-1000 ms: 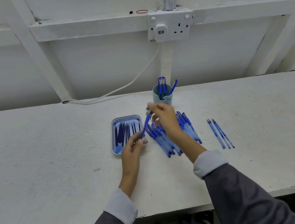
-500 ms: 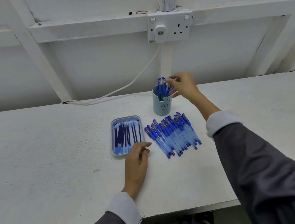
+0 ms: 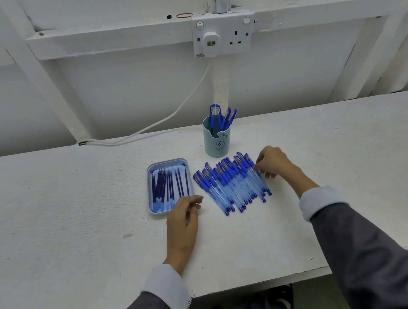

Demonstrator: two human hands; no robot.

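Observation:
A row of several blue capped pens (image 3: pixel 230 185) lies side by side on the white table. My right hand (image 3: pixel 274 163) is at the row's right end, its thumb and curled fingers pinching the rightmost pen (image 3: pixel 262 186), which lies on the table. A light blue cup (image 3: pixel 216 142) behind the row holds several pens (image 3: pixel 220 117) upright. Left of the row is a blue tray (image 3: pixel 148 183) with several dark refills in it. My left hand (image 3: pixel 183 221) rests on the table at the tray's front right corner, fingers loosely curled, holding nothing.
A wall socket with a white plug (image 3: pixel 222 37) is on the wall above the cup. Its white cable (image 3: pixel 170 118) runs down to the table's back edge at the left. The table's front edge (image 3: pixel 234 289) is close to my body.
My right hand took a pen from my left hand, put it in the cup, then came back down to the right end of the row. My left hand settled beside the tray.

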